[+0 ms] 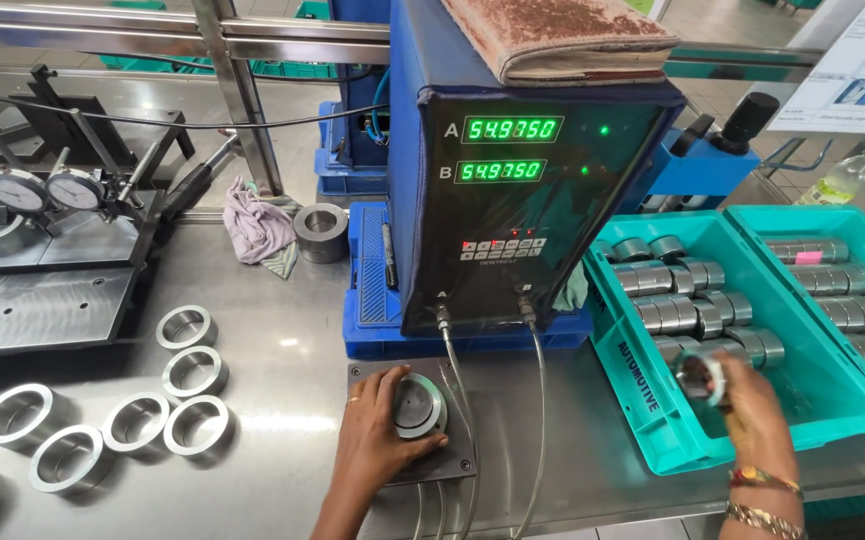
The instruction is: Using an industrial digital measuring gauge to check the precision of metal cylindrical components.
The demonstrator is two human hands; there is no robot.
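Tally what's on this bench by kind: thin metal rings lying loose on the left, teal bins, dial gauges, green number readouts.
Thin loose rings: 7, one cut off by the frame edge
Teal bins: 2
Dial gauges: 2
Green readouts: 2
Total: 13

The gauge unit [533,190] has a blue case, a black front and green glowing digits. On top lies a brown, rust-speckled folded cloth [563,35]. Two teal bins [653,410], at the right, hold silver-grey steel rings [688,300]. More shiny silver rings [198,425] sit on the grey steel table [283,330] at the near left. The crumpled rag [258,230] beyond them is pale pink-lilac with a green edge. The two dial gauges [48,190] at the far left have white faces.
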